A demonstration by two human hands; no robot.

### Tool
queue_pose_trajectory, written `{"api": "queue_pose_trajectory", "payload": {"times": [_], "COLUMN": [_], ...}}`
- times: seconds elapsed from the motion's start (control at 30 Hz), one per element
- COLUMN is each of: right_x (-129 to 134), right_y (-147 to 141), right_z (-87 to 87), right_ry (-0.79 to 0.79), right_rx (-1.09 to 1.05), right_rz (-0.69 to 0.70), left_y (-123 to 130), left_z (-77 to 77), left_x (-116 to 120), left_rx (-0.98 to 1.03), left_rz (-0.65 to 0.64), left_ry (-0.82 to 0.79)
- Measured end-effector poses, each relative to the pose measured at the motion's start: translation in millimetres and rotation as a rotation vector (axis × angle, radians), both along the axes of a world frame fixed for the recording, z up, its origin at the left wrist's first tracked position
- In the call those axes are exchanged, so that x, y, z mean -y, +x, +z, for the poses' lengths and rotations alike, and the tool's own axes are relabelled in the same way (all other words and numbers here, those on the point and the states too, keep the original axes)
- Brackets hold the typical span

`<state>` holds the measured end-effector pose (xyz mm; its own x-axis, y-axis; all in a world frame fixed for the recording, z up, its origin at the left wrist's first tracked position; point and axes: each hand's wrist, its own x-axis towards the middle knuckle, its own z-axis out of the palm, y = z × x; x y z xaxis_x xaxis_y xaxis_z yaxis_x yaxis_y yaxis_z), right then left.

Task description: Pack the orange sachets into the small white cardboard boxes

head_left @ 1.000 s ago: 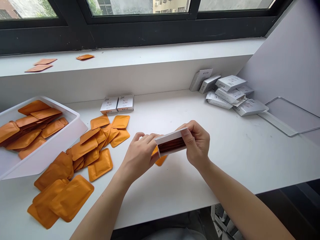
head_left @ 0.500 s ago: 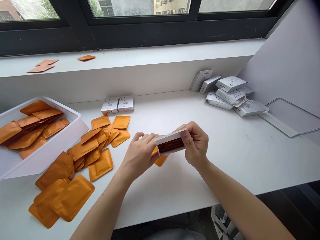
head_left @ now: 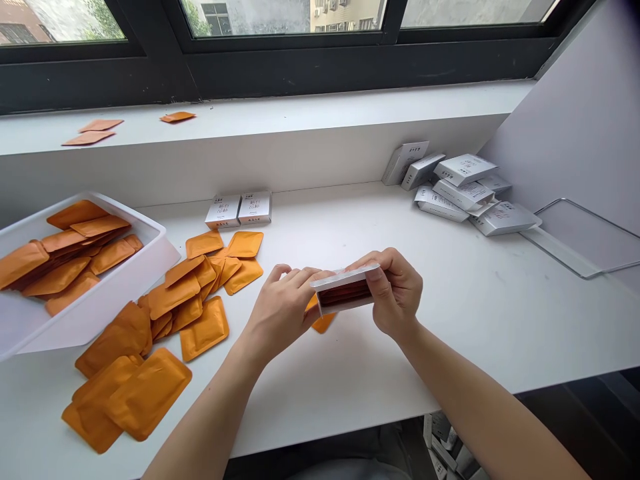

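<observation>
Both my hands hold a white carton sleeve [head_left: 344, 288] above the white table [head_left: 465, 320], with dark brown packets showing in its open side. My left hand [head_left: 281, 310] presses its fingers along the sleeve's left end, and my right hand [head_left: 395, 293] pinches the right end between thumb and fingers. Under the sleeve and my left hand, an orange foil sachet [head_left: 323, 323] lies partly hidden. Left of my hands spreads a loose heap of orange foil sachets [head_left: 204, 328].
A white plastic tray [head_left: 163, 233] full of orange sachets sits at the table's left edge. Two white boxes [head_left: 239, 210] stand against the back wall, and several more [head_left: 463, 190] lie piled at the right. A clear-edged tray [head_left: 580, 240] sits far right. Orange sachets [head_left: 89, 138] lie on the window sill.
The sleeve has tilted flatter, its right end dropping slightly, and my right hand has shifted along its top. The whole view has drifted slightly.
</observation>
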<state>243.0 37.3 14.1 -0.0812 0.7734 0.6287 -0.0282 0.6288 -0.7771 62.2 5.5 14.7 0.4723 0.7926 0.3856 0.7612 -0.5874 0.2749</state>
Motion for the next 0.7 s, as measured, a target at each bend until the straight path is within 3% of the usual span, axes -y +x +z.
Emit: {"api": "queue_pose_trajectory", "payload": {"times": [0.27, 0.47, 0.57, 0.7], "right_x": [-1, -15, -23, -29], "right_y": [0, 10, 17, 22], "right_z": [-1.0, -0.3, 0.7, 1.3], "right_ry": [-0.007, 0.066, 0.120, 0.141], "right_rx": [0.011, 0.031, 0.055, 0.076], "right_rz": [-0.029, -0.199, -0.315, -0.377], "left_y": [-3, -22, -19, -14], "left_z": [-0.1, -18.5, -23.0, -16.1], "left_x": [-3, -4, -3, -5], "left_rx": [-0.051, -0.154, -0.174, -0.048], "left_rz": [0.043, 0.267, 0.261, 0.236], "left_ry": [-0.122, -0.287, -0.313, -0.414]}}
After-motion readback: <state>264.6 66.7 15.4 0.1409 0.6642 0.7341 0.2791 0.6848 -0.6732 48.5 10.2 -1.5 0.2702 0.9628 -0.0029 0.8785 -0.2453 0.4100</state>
